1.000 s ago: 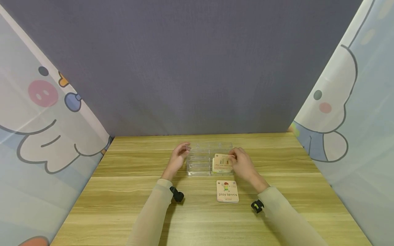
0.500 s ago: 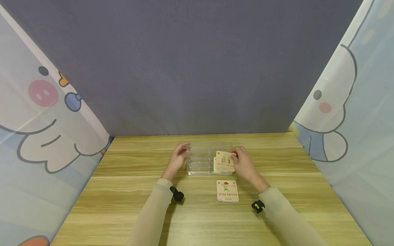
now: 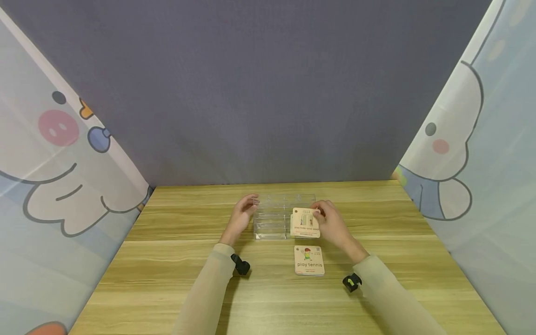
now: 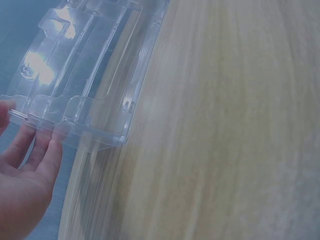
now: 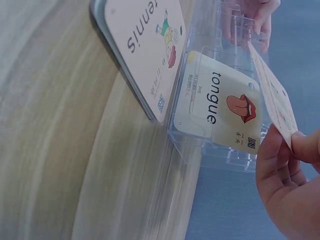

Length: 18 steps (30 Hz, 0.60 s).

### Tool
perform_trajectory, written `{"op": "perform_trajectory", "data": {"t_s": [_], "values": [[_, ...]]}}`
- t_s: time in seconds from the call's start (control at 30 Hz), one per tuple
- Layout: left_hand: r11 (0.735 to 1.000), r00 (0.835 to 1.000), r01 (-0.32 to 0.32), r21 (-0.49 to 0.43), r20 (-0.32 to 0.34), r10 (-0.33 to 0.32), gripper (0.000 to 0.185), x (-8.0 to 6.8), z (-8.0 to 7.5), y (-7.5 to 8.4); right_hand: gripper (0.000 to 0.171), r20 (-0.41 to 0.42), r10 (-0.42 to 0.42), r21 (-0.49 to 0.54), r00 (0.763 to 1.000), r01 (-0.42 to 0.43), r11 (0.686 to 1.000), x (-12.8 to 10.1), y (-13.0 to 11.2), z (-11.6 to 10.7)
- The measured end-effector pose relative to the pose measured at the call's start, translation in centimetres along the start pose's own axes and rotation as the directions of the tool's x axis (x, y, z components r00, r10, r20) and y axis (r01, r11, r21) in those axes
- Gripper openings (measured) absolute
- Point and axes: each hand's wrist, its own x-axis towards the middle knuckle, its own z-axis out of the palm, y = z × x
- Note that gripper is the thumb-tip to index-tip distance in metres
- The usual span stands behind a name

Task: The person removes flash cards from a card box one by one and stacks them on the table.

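My right hand (image 3: pixel 331 224) pinches a square picture card (image 3: pixel 305 223) reading "play hide-and-seek" by its edge, between thumb and fingers. It hangs tilted in front of the right half of a clear plastic tiered rack (image 3: pixel 270 226). Behind it, in the right wrist view, a "tongue" card (image 5: pixel 220 102) leans in the rack's front slot. My left hand (image 3: pixel 241 216) grips the rack's left side, its thumb and fingers around the clear edge (image 4: pixel 37 117). Just in front of the rack lies a small stack of cards (image 3: pixel 309 260) with "play tennis" on top.
The wood-grain table (image 3: pixel 167 279) runs back to a dark grey wall panel (image 3: pixel 272 93). Cartoon-printed curtains (image 3: pixel 452 139) stand on both sides. Black wrist cameras (image 3: pixel 240 265) are worn on both forearms.
The hide-and-seek card first rises a little off the rack, tilting, then comes lower and turns more level, still in my right hand. My left hand and the tennis stack stay in place.
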Motion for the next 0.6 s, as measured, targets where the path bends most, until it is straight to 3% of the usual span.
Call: {"op": "perform_trajectory", "data": {"t_s": [0.6], "values": [[1.000, 1.000, -0.008, 0.011, -0.022, 0.008, 0.034, 0.11, 0.03, -0.06, 0.017, 0.004, -0.007, 0.054, 1.000, 0.006, 0.999, -0.22, -0.43, -0.50]]}}
